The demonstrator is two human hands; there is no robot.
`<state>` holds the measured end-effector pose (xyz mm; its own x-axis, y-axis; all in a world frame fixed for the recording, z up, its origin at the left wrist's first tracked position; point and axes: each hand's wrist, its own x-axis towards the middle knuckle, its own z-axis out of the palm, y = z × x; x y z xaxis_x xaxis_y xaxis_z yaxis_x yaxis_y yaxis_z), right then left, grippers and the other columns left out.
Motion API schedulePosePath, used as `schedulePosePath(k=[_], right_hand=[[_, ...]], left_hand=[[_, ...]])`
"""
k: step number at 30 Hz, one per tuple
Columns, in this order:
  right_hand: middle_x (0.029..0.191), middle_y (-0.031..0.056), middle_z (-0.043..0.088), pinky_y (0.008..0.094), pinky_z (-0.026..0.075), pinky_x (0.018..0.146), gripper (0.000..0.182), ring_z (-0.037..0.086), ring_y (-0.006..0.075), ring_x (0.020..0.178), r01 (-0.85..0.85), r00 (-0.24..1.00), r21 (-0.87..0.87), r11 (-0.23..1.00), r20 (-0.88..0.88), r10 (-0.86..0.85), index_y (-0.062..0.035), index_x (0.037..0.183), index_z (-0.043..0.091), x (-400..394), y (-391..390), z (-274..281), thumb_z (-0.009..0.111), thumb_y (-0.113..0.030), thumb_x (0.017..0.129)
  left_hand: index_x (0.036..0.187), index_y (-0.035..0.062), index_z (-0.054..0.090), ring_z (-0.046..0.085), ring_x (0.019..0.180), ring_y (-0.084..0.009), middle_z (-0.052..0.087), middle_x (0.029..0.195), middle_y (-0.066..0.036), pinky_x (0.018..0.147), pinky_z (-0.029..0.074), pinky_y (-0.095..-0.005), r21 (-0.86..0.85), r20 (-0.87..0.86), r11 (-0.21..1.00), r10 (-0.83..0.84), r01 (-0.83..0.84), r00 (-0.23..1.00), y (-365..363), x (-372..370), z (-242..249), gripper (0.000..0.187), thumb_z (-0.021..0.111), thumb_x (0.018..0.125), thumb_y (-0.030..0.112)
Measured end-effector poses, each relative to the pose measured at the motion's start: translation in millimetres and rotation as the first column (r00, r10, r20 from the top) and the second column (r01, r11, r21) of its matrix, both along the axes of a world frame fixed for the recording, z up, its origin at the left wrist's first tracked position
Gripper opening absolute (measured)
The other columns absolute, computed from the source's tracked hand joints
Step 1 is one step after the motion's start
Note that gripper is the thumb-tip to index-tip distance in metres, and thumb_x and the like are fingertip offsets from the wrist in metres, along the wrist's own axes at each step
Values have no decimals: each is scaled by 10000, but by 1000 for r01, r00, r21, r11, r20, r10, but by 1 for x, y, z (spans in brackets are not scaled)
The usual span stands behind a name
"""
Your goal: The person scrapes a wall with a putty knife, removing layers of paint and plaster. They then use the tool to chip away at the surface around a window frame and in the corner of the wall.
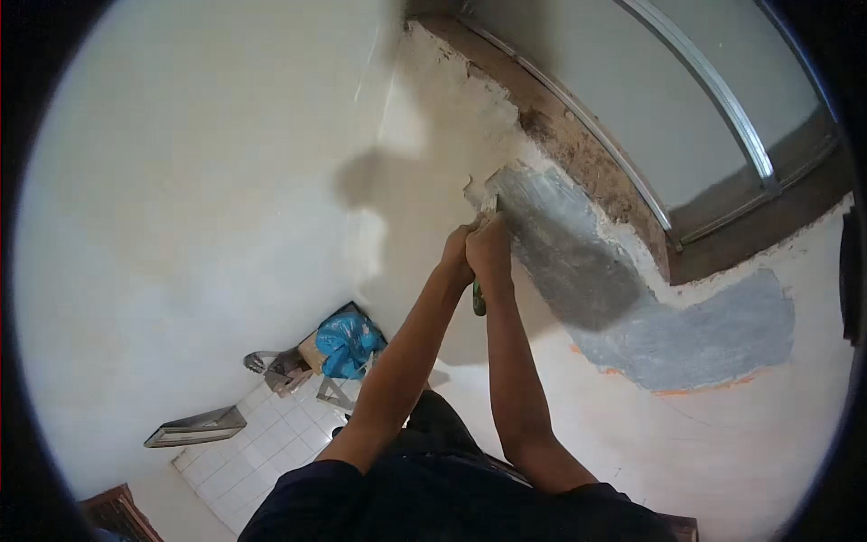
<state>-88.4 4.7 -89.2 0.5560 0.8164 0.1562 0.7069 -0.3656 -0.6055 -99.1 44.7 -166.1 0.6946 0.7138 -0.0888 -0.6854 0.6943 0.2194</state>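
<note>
Both my hands are closed together on a scraper (480, 301) with a green handle, whose end sticks out below them. My left hand (459, 250) is on the left side of the grip, and my right hand (489, 242) wraps round it beside the left. The scraper's flat blade reaches up from my fists to the wall, at the upper left edge of a grey patch (578, 262). A curled flake of paint (469, 188) stands off the wall just left of the blade. My fingers hide most of the handle.
A window frame (722, 90) with a rough brown ledge (578, 135) runs along the upper right. Low on the left are a blue plastic bag (348, 343), a cardboard box (312, 352), a wall-mounted frame (196, 427) and a tiled floor (262, 443).
</note>
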Motion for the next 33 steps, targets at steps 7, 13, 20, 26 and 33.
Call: schedulePosePath(k=[7, 13, 20, 26, 33], right_hand=[[1012, 333, 558, 491, 437, 856, 266, 537, 466, 1019, 1, 1000, -1, 1000, -14, -1, 87, 1088, 429, -13, 16, 17, 424, -90, 890], [989, 334, 559, 523, 456, 829, 293, 551, 485, 968, -29, 999, -46, 999, -33, 27, 85, 1096, 405, -17, 52, 16, 461, -98, 874], [1014, 348, 546, 502, 467, 824, 229, 560, 479, 954, -50, 997, 10, 999, -59, 51, 93, 1027, 416, -40, 83, 12, 431, -87, 885], [1052, 310, 559, 470, 457, 832, 308, 556, 451, 991, -53, 998, 385, 921, -18, 66, 78, 1128, 430, -29, 41, -7, 434, -142, 912], [743, 82, 553, 290, 434, 420, 237, 537, 142, 536, -74, 744, -101, 992, -668, -12, -14, 1071, 487, 4, -96, -38, 525, -180, 905]], left_hand=[[966, 6, 575, 559, 725, -180, 592, 836, -62, 659, 471, -321, 138, -150, 989, 75, -54, 986, 21, 0, -18, 279, 475, 947, 265], [970, -15, 582, 560, 751, -185, 604, 865, -72, 692, 469, -322, 289, -335, 950, 218, -120, 917, 48, -16, -7, 299, 471, 954, 262], [949, -21, 599, 563, 795, -181, 614, 876, -87, 721, 469, -310, 581, -437, 808, 409, -96, 801, 62, -35, -7, 342, 500, 940, 306], [931, -27, 614, 567, 832, -176, 622, 884, -99, 746, 469, -301, 784, -447, 620, 571, -5, 689, 32, -50, 11, 381, 525, 928, 344], [761, 63, 570, 521, 607, -148, 551, 692, -44, 552, 421, -295, -15, -521, 983, -163, 182, 838, -60, -57, -23, 329, 590, 888, 366]])
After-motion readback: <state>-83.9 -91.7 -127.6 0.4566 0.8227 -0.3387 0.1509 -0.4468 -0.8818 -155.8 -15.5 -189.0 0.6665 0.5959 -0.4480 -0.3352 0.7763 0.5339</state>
